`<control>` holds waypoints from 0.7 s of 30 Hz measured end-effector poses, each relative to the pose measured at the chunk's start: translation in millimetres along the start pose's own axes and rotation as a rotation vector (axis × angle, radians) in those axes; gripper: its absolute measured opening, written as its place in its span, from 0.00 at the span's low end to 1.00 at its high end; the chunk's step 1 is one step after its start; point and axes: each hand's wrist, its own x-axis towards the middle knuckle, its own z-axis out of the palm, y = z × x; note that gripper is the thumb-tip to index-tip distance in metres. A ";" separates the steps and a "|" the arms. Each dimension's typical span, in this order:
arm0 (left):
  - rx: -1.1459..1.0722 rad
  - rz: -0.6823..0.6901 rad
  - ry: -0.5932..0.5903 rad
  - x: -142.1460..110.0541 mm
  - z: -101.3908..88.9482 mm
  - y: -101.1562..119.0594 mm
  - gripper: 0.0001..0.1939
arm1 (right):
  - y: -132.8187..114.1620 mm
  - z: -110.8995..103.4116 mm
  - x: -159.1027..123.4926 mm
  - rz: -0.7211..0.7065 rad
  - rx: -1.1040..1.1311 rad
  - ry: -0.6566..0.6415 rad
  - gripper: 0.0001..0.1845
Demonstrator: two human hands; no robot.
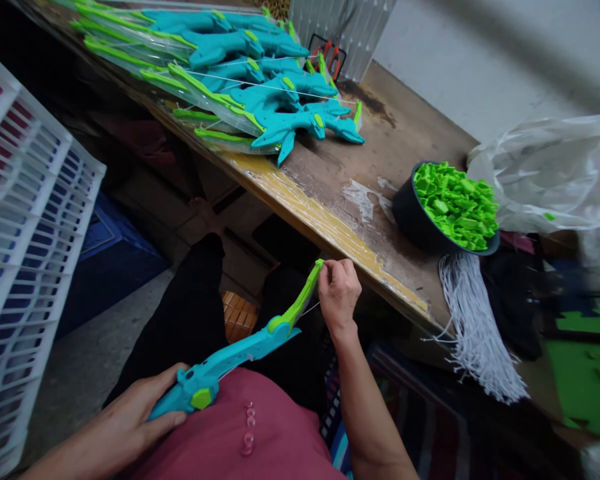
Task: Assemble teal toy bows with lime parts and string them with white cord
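Note:
A turquoise plastic toy bow [245, 352] with a green limb lies slantwise in front of my body. My left hand [140, 417] is wrapped around its lower turquoise end, beside a green hexagonal piece. Up at the tip of the green limb [300, 300], my right hand [339, 293] is closed in a pinch. A thin white string [311, 309] runs from beside that hand back toward the turquoise body. What exactly lies between the right fingertips is hidden.
Similar toy bows [260, 100] are piled on the worktable [310, 180]. At its right edge stand a dark bowl [415, 227] of small green pieces and a bundle of white strings [475, 327]. A plastic bag [555, 173] sits behind; a white crate [40, 220] is left.

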 end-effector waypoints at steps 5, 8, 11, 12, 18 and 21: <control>-0.001 -0.021 0.004 -0.8 -5.0 10.8 0.27 | 2.3 -0.3 -1.7 0.008 -0.008 -0.006 0.12; -0.010 -0.029 0.001 -0.2 -6.5 17.2 0.27 | 3.0 -1.4 -2.5 0.011 -0.016 -0.031 0.12; -0.032 -0.024 -0.009 0.3 -7.2 23.3 0.26 | 0.8 -1.4 -2.5 0.005 -0.026 -0.065 0.11; -0.040 -0.021 -0.012 0.4 -7.9 25.4 0.26 | 0.0 -0.5 -2.1 0.000 -0.037 -0.079 0.11; -0.098 0.042 -0.093 10.0 -19.8 46.9 0.19 | 11.6 3.9 2.5 -0.117 -0.142 -0.211 0.14; -0.127 0.119 -0.174 19.0 -23.1 66.5 0.14 | 24.6 -16.0 0.0 -0.154 -0.070 -0.187 0.19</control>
